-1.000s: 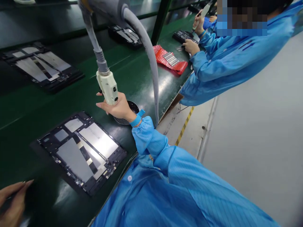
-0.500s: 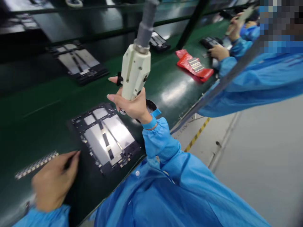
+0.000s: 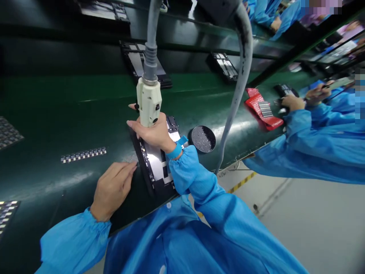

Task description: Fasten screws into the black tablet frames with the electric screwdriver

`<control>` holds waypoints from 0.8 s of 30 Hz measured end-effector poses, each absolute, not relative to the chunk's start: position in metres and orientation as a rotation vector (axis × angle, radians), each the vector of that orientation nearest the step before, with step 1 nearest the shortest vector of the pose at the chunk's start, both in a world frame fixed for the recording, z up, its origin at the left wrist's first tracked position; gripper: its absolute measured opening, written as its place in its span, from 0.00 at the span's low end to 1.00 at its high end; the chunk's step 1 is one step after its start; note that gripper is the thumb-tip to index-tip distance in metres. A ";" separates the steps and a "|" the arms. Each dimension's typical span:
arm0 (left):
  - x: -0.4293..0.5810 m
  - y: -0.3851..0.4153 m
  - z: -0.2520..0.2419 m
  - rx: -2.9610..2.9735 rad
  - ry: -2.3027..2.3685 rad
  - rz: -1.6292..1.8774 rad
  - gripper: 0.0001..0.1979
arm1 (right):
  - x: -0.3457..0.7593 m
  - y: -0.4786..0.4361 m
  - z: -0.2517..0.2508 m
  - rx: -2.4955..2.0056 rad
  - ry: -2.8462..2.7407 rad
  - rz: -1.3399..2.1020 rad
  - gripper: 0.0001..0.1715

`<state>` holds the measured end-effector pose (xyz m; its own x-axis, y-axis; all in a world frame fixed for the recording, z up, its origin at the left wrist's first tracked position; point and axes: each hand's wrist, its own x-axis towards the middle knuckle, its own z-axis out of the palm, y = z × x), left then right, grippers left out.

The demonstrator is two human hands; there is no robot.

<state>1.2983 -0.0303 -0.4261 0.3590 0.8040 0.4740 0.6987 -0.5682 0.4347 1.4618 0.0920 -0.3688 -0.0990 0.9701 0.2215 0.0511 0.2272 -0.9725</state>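
My right hand [image 3: 155, 133] is wrapped round the ivory grip of an electric screwdriver [image 3: 148, 101], held upright over an opened tablet [image 3: 155, 163]. Its thumb and a finger stick out to the left of the grip, and the driver's tip is hidden below the hand. The tablet shows silver battery panels and a dark frame, partly covered by my right forearm. My left hand [image 3: 114, 188] rests at the tablet's left edge with its fingertips pressed together; whatever they pinch, if anything, is too small to see. Beyond it lies a strip of small parts [image 3: 84, 155].
A round black dish of small pieces [image 3: 203, 139] stands right of the tablet. A grey hose [image 3: 241, 76] hangs beside it. Other tablets [image 3: 224, 66] lie along the back. Red bubble wrap [image 3: 261, 108] lies near a co-worker's hand [image 3: 293, 102]. Sheets of parts [image 3: 8, 133] are at left.
My view has swung to the right. My right hand has brought the screwdriver over the tablet. My left hand has come closer to the tablet's left edge.
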 end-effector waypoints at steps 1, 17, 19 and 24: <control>1.299 -0.031 -0.426 2.473 1.319 1.033 0.14 | 1.462 0.092 -0.370 -1.051 -1.430 1.067 0.15; 1.326 -0.047 -0.427 2.618 0.977 1.143 0.21 | 1.451 0.082 -0.368 -0.888 -1.469 1.089 0.31; 1.327 -0.048 -0.427 2.603 0.947 1.137 0.19 | 1.452 0.084 -0.369 -0.914 -1.484 1.084 0.29; 1.330 -0.049 -0.425 2.596 0.916 1.168 0.19 | 1.452 0.083 -0.367 -0.977 -1.517 1.094 0.14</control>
<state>1.3302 -0.0494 -0.4248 0.5097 0.5877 0.6283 0.4700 -0.8019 0.3689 1.4516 0.0826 -0.3670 -0.1890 0.9487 0.2533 0.0591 0.2684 -0.9615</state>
